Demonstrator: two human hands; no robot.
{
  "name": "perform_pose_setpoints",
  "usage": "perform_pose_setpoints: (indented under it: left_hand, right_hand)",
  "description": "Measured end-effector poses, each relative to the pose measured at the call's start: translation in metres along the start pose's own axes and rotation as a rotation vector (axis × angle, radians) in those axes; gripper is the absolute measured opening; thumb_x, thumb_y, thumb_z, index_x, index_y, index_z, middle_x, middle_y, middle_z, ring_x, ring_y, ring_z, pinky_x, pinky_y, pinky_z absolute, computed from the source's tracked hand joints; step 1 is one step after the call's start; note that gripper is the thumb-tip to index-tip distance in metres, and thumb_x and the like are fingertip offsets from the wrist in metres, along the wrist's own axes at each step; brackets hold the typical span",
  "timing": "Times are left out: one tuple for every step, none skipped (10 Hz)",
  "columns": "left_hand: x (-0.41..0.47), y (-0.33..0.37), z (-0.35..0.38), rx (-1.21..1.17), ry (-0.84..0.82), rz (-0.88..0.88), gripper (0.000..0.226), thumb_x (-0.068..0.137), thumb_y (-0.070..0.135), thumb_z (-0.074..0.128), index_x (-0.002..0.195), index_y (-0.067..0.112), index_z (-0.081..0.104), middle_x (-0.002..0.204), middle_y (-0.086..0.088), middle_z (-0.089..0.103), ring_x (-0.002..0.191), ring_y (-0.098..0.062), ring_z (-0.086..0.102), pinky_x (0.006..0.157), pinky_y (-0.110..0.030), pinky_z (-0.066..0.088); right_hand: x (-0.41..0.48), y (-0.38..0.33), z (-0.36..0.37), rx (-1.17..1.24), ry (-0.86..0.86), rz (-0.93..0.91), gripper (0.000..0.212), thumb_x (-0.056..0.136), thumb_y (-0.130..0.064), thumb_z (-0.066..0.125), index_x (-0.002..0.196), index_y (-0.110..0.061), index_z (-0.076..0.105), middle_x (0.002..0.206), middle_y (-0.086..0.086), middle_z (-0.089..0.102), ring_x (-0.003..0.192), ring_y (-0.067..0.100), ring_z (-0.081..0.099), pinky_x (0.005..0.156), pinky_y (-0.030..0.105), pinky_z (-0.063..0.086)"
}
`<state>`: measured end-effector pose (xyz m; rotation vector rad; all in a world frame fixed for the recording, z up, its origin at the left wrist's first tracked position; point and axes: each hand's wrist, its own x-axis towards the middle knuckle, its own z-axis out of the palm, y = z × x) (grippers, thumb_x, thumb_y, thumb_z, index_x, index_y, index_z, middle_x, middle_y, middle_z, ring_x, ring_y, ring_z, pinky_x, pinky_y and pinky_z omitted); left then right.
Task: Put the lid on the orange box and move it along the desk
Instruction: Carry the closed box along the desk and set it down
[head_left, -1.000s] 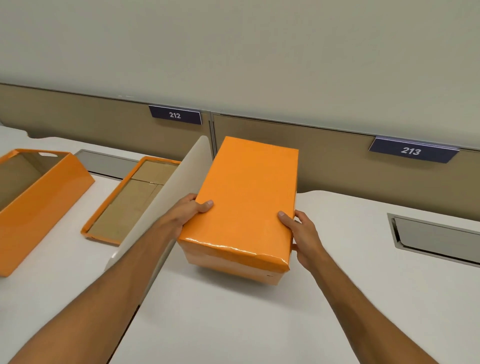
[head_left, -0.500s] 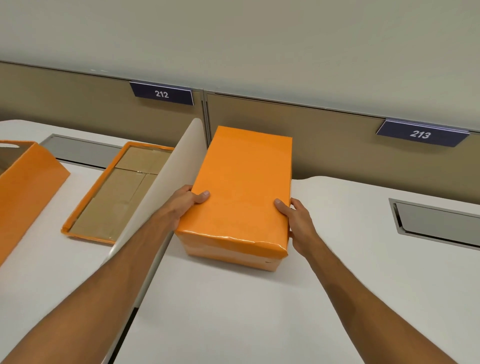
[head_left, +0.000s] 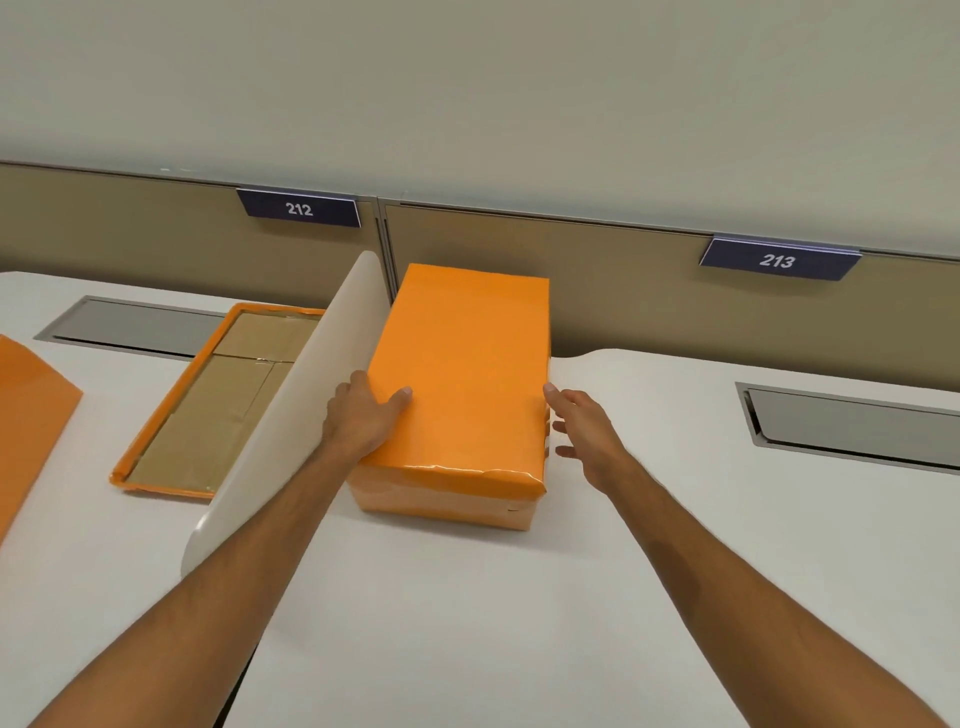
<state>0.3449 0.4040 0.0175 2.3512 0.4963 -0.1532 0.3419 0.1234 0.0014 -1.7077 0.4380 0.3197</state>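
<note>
The orange box (head_left: 457, 379) rests on the white desk (head_left: 519, 597), its orange lid covering the top and overhanging the paler base at the front. My left hand (head_left: 358, 415) holds the lid's left edge, thumb lying on top. My right hand (head_left: 587, 431) hovers just off the box's right side with fingers spread, the thumb tip close to the lid's edge and holding nothing.
A white divider panel (head_left: 291, 415) stands against the box's left side. Beyond it lie an upturned orange lid (head_left: 208, 410) with a cardboard lining and part of another orange box (head_left: 26, 415). Grey cable hatches (head_left: 852, 431) (head_left: 130, 327) sit in the desk. Partition labels read 212 and 213.
The box has come down to rest on the desk. My right hand has let go of its right side and opened. My left hand keeps its hold.
</note>
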Motion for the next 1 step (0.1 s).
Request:
perform_pose_setpoints:
  left_hand:
    - [-0.0214, 0.0102, 0.0042, 0.156, 0.064, 0.072, 0.075, 0.093, 0.057, 0.053, 0.147, 0.007, 0.036, 0.147, -0.019, 0.043, 0.136, -0.040, 0.039, 0.105, -0.054, 0.039]
  right_hand:
    - [-0.0145, -0.0042, -0.0151, -0.079, 0.062, -0.055, 0.071, 0.096, -0.057, 0.054, 0.152, -0.017, 0.040, 0.155, 0.008, 0.046, 0.136, 0.031, 0.049, 0.108, 0.053, 0.046]
